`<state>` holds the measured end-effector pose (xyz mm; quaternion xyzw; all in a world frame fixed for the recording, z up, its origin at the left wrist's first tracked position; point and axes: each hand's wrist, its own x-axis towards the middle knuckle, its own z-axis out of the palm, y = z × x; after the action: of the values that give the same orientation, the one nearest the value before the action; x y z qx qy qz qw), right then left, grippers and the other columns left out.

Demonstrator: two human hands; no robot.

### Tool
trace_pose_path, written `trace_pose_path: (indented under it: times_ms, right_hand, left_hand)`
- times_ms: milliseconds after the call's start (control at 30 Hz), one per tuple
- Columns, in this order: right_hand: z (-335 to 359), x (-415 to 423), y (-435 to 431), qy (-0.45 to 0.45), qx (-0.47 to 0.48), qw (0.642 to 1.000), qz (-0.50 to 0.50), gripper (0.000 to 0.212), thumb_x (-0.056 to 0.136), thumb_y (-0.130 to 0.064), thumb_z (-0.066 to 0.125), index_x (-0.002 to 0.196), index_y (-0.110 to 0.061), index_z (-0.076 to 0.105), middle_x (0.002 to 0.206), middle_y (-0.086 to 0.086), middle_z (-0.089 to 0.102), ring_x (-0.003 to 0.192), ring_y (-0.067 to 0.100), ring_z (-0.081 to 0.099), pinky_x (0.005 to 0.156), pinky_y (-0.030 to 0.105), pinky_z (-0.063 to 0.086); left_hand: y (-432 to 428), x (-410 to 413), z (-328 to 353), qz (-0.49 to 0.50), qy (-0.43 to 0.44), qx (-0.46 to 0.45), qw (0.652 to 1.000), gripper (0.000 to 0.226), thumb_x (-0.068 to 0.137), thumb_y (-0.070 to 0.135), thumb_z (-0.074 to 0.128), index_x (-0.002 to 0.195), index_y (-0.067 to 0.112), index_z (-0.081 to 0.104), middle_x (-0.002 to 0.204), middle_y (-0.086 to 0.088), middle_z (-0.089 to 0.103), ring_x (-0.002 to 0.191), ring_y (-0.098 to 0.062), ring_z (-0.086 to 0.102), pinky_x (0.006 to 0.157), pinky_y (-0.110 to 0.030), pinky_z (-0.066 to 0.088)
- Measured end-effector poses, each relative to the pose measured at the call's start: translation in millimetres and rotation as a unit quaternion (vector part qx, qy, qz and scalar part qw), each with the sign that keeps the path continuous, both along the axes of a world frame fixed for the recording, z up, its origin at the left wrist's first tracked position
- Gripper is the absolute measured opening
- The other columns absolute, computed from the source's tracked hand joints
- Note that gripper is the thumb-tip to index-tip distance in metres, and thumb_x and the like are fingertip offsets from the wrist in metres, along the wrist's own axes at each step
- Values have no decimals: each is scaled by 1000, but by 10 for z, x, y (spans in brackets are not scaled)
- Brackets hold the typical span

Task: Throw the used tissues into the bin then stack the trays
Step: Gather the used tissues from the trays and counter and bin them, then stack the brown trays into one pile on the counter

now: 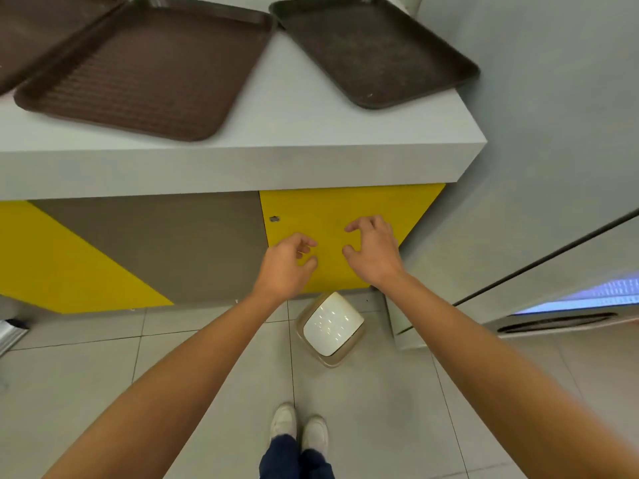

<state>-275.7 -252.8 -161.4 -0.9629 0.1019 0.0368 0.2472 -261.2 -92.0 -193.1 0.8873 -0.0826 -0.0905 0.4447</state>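
Left hand (287,264) and right hand (373,254) hang empty, fingers loosely curled, above the lidded bin (330,328) on the floor (207,357); the right tray (373,50) lies askew near the desk's (276,133) right edge, liable to slide off if dragged carelessly toward the middle tray (148,67).

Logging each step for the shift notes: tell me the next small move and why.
Probably raise both hands to the counter and grip the right tray, to set it on the middle tray. The left hand and right hand hang empty above the bin, no tissue shows on any tray, and the right tray lies apart, unstacked.
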Motion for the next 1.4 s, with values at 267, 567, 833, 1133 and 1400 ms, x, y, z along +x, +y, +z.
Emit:
trace_pose_path:
  times_ms: [267,567,833,1133,1400]
  right_hand:
    - [704,349,228,-73,11,997,34,35,84,-19,58,119,-18,54,127,6,43,125,23,38,102,39,36]
    - [1238,902,707,-153,12,986,70,32,84,-18,57,116,-19,55,127,4,44,124,22,38,102,38,35]
    - [1550,1608,1240,-188,22,980,67,30,85,-17,57,116,-19,55,128,3,45,124,20,40,102,35,35]
    - [1563,2247,1543,-175,27,983,47,29,86,-20,58,115,-21,55,129,1,45,123,17,40,102,34,35]
    - [1432,2960,1557,-137,34,990,29,34,86,-19,56,119,-19,53,128,2,43,121,18,42,104,37,38]
  left_hand:
    - [348,214,756,31,-84,-10,996,20,84,19,62,103,20,64,97,3,66,87,-13,61,83,-31,51]
    - [872,738,1440,60,-167,-16,984,18,86,22,61,104,22,63,99,5,64,91,-9,59,82,-29,51]
    - [1369,1453,1822,54,-214,4,975,15,85,21,62,100,20,64,93,6,65,86,-9,60,82,-26,51]
    - [1768,2175,1831,52,-198,15,979,17,86,25,62,103,24,61,97,7,64,88,-8,59,82,-23,50]
    - [2034,2929,1667,63,-199,84,974,30,85,26,62,115,21,58,114,4,59,106,-11,53,86,-22,40]
